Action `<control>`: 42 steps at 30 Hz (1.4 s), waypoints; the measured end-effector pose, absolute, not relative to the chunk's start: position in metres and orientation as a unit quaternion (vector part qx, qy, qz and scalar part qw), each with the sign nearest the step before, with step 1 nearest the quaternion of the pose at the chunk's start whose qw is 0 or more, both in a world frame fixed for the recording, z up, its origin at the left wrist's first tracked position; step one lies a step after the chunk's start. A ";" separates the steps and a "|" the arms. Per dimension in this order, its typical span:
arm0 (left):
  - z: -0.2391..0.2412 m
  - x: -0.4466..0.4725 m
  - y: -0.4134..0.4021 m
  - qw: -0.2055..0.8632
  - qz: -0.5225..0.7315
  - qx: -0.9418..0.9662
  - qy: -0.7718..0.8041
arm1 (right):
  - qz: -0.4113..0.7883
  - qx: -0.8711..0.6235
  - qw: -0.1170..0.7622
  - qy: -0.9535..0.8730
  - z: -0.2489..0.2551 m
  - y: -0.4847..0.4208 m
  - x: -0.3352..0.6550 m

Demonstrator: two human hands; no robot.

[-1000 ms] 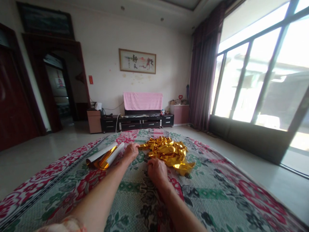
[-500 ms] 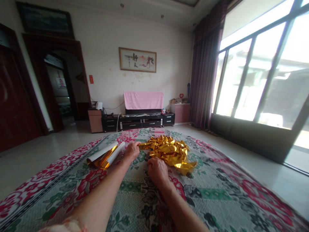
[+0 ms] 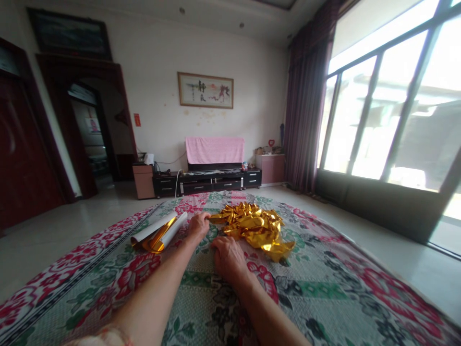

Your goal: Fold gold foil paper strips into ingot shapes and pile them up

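Observation:
A crumpled, pleated heap of shiny gold foil paper [image 3: 257, 226] lies on the flowered cloth [image 3: 194, 298]. My left hand [image 3: 199, 226] is closed at the heap's left tip, its fingers pinching a narrow end of the foil. Just in front of the heap, my right hand [image 3: 229, 257] rests low over the cloth with its fingers curled. Whatever is under those fingers, if anything, is hidden. Left of my left hand sits a loosely rolled sheet [image 3: 158, 230], white outside and gold inside.
Beyond the cloth's far edge stands a low black TV cabinet [image 3: 216, 185] with a pink towel [image 3: 215, 150] draped above it. Tall windows [image 3: 382, 120] and a purple curtain [image 3: 306, 110] are at the right. A dark doorway [image 3: 90, 129] opens at the left.
My right hand has shifted slightly left and toward me, away from the foil's edge. My left hand keeps its pinch on the foil tip; the heap looks the same.

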State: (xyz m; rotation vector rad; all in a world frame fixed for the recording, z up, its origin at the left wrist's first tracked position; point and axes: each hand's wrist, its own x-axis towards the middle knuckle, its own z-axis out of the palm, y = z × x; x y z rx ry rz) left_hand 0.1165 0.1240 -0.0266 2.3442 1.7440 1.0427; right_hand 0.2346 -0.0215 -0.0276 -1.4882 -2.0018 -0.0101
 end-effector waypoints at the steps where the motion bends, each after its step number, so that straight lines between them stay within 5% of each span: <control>1: -0.027 0.116 0.124 0.018 0.339 0.755 0.561 | -0.005 -0.568 0.315 -0.761 -0.027 -0.022 0.234; 42: -0.025 0.123 0.121 0.033 0.355 0.773 0.526 | 0.006 -0.570 0.329 -0.753 -0.032 -0.018 0.235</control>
